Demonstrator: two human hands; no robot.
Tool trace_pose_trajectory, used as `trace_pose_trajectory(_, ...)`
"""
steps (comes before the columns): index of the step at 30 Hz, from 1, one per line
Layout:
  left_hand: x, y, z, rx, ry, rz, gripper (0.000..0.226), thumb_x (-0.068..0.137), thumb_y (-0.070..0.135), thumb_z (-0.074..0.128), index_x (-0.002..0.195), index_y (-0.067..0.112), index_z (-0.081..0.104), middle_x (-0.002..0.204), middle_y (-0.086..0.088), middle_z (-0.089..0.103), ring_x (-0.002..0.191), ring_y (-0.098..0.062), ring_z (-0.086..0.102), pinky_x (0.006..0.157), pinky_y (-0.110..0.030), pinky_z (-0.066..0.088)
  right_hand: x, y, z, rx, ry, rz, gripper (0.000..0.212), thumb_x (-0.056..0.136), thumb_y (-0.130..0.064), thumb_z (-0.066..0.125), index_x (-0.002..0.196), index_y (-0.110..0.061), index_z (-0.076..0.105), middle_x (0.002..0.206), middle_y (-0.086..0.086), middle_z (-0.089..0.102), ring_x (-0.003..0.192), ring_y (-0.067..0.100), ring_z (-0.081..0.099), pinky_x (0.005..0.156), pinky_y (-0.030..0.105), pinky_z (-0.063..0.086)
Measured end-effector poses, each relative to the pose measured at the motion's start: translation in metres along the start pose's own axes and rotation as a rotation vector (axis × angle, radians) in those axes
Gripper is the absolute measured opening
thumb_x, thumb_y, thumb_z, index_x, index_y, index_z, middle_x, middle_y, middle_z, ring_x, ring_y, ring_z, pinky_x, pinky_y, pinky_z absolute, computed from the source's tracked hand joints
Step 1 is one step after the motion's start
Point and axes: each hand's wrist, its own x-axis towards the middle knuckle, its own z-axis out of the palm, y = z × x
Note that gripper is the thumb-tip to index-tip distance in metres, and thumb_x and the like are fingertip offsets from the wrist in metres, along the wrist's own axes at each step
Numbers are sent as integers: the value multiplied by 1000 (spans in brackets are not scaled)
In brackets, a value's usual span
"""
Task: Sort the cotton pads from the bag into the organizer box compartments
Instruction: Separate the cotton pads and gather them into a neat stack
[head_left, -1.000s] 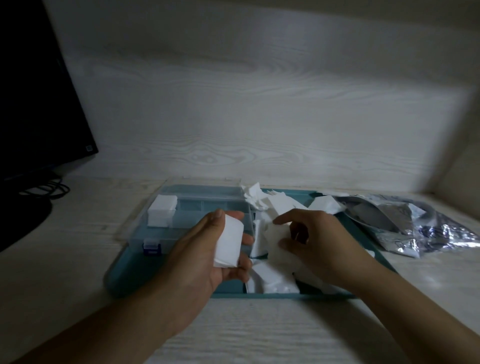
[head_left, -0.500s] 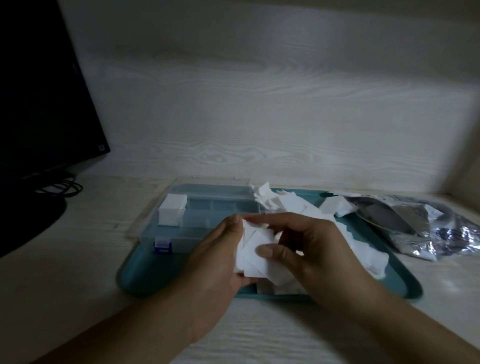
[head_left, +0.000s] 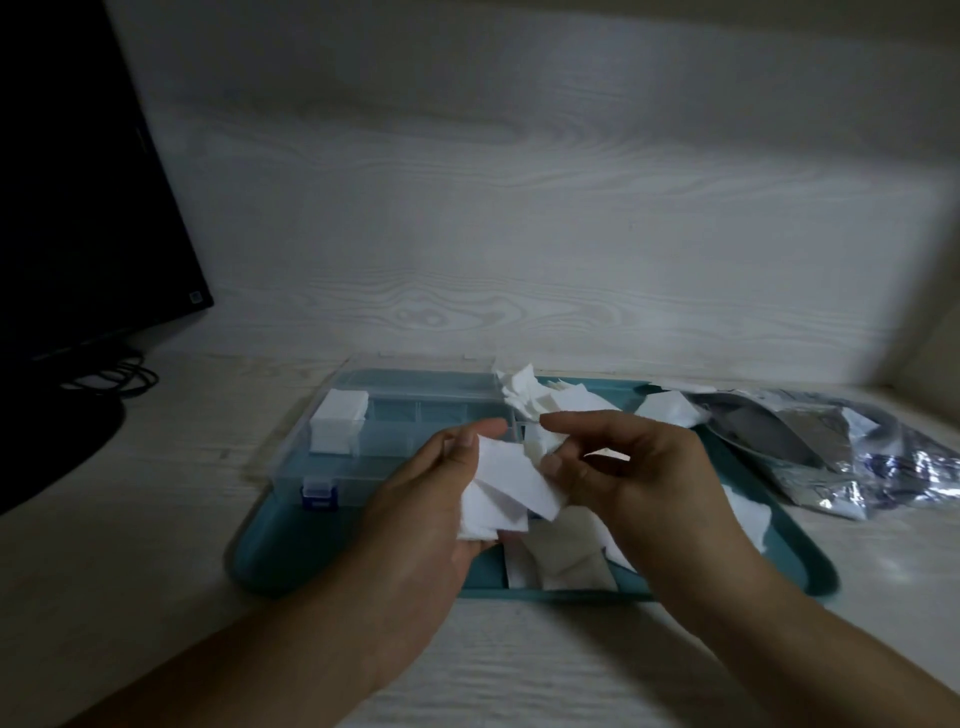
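Two hands meet above the front middle of the tray; no brand, label or writing can be read anywhere, only a small pale mark at the lower corner of the monitor, too small to make out; table pale wood grain, wall panel behind the same; monitor dark at far left, cables coiled under it; teal tray lies across the table centre, its front rim near the table's near edge; open table to the left of the tray and in front of it; silver foil bag crumpled on the table just beside the tray's right rim, printing on it unreadable; organizer box clear plastic, blue latch at its front, sits in the left half of the tray; one neat stack of cotton pads fills its far-left compartment, the compartments beside it look bare; loose cotton pads heaped in the tray's right half, from the box's right wall to the right rim; left hand, grip curled round a small stack of cotton pads; right hand, grip pinching a pad at the stack's top right, thumb and forefinger; versus one second ago: right hand has lifted off the loose heap and come across to the left hand's stack, which has grown from one pad's face to several offset ones.
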Motion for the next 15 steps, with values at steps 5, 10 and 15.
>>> trace_pose_trajectory(5,-4,-1,6,-142,28,-5,30,101,19,43,110,9,70,111,-20,71,100,-32,68,70,-37,56,-11,1,13,36,66,-21,26,81,7,71,78,-19,75,74,0,72,70,13,70,62,20,56)
trace_pose_trajectory(10,-6,-4,6,-180,-20,23,32,101,20,42,110,6,70,104,-20,73,87,-28,73,65,-35,62,-19,11,19,-424,19,-282,21,80,-7,75,88,-26,75,85,-13,64,76,7,62,66,12,47)
trace_pose_trajectory(15,-6,-1,5,-186,-35,13,34,101,23,40,118,7,66,107,-20,73,99,-32,70,67,-35,62,-16,7,7,-575,-120,-460,25,82,-20,59,103,-23,71,93,-13,56,89,4,56,75,10,41)
